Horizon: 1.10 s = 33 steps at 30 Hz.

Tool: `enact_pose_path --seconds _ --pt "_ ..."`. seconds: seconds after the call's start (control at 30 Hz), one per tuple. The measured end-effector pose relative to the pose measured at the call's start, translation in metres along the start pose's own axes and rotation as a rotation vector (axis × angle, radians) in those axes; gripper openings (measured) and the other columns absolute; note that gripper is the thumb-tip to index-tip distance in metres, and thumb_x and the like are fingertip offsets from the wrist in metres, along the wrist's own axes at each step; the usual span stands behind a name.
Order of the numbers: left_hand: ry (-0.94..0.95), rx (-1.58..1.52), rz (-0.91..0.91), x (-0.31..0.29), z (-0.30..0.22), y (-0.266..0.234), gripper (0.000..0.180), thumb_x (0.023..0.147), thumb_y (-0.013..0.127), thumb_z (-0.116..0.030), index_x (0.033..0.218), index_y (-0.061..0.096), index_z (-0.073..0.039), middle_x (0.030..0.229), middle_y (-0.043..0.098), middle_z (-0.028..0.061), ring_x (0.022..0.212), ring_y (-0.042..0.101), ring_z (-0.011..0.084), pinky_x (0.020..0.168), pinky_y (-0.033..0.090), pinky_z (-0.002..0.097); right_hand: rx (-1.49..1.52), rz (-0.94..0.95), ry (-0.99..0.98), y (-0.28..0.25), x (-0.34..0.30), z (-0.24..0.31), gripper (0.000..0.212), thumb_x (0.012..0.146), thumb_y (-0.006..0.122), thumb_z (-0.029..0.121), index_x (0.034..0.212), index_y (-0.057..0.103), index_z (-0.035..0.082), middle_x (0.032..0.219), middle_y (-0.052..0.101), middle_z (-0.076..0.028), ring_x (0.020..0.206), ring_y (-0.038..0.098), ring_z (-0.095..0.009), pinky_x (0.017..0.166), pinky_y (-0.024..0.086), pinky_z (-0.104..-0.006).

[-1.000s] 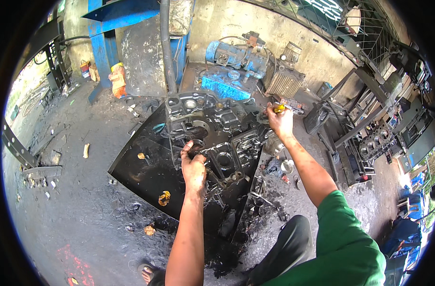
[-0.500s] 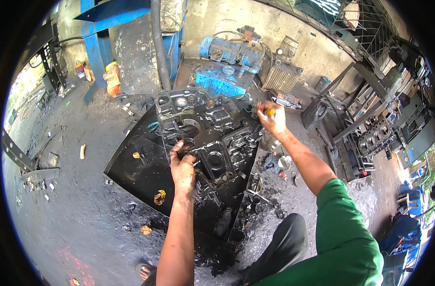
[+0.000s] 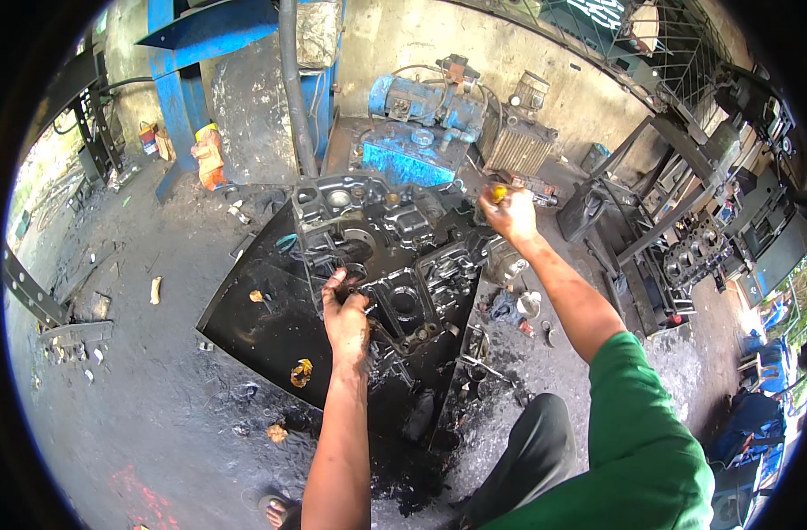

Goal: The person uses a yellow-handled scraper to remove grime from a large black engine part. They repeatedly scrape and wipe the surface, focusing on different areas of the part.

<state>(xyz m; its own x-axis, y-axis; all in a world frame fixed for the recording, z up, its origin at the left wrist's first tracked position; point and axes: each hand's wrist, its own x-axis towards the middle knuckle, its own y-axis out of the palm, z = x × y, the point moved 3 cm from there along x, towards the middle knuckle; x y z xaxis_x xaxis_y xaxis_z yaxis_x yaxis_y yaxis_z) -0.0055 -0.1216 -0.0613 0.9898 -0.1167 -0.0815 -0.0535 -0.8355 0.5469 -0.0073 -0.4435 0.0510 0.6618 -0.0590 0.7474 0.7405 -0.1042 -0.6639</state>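
A large, oil-blackened metal engine casing (image 3: 403,231) with round openings lies on a dark metal tray (image 3: 253,322) at the middle of the view. My left hand (image 3: 346,318) is closed on the casing's near left edge, thumb and fingers curled beside a round opening. Above the casing's far right corner, my right hand (image 3: 513,217) is closed around a tool with a yellow end (image 3: 500,192). The rest of that tool is hidden by the fingers or too blurred to make out.
A blue motor-and-pump unit (image 3: 421,102) stands behind the tray, near the wall. Right of it is a ribbed metal box (image 3: 518,146). A white cup (image 3: 529,305) and loose parts lie right of the tray. An engine block (image 3: 695,252) stands farther right.
My right hand has risen a little relative to the casing, and the yellow end now points more upward. My left hand stays at the casing's edge. The whole view has shifted slightly.
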Motion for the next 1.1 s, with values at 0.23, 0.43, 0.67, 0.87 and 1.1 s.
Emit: enact_pose_path --seconds 0.23,0.43,0.67,0.87,1.1 --pt "0.002 -0.037 0.004 0.001 0.003 -0.001 0.047 0.08 0.049 0.008 0.125 0.053 -0.005 0.116 0.057 0.0076 0.103 0.054 0.0166 0.091 0.043 0.029 0.172 -0.004 0.125 0.016 -0.01 0.014 0.028 0.084 0.069 0.026 0.067 0.066 0.003 0.06 0.063 -0.016 0.051 0.062 -0.033 0.05 0.05 -0.041" --pt "-0.016 -0.03 0.013 0.0 0.002 -0.002 0.05 0.078 0.05 0.007 0.127 0.053 -0.005 0.116 0.058 0.0093 0.104 0.055 0.0187 0.091 0.045 0.03 0.231 -0.161 -0.063 0.011 -0.025 0.01 0.027 0.084 0.069 0.026 0.066 0.064 0.006 0.062 0.063 -0.012 0.052 0.061 -0.033 0.051 0.05 -0.041" --pt "-0.049 -0.008 0.013 -0.002 0.0 -0.004 0.05 0.079 0.052 0.004 0.128 0.052 -0.007 0.116 0.058 0.0076 0.105 0.054 0.0181 0.093 0.043 0.031 -0.073 0.429 -0.176 0.023 0.03 -0.005 0.039 0.084 0.066 0.049 0.086 0.073 0.011 0.078 0.071 -0.014 0.074 0.07 -0.032 0.071 0.058 -0.043" --pt "-0.071 -0.04 0.003 -0.003 -0.001 0.0 0.052 0.078 0.05 0.007 0.129 0.051 -0.007 0.117 0.057 0.0079 0.104 0.054 0.0175 0.092 0.043 0.0297 0.217 0.205 0.329 0.005 0.048 0.006 0.044 0.084 0.064 0.048 0.089 0.074 0.005 0.084 0.071 -0.023 0.083 0.07 -0.037 0.076 0.058 -0.0439" --pt "0.003 0.055 0.006 -0.004 -0.005 0.0 0.051 0.079 0.047 0.008 0.128 0.052 -0.007 0.116 0.056 0.0074 0.106 0.053 0.0168 0.092 0.043 0.0292 0.251 -0.131 0.44 0.047 0.025 0.017 0.038 0.087 0.063 0.034 0.07 0.069 0.001 0.062 0.064 -0.021 0.059 0.067 -0.036 0.056 0.054 -0.0434"
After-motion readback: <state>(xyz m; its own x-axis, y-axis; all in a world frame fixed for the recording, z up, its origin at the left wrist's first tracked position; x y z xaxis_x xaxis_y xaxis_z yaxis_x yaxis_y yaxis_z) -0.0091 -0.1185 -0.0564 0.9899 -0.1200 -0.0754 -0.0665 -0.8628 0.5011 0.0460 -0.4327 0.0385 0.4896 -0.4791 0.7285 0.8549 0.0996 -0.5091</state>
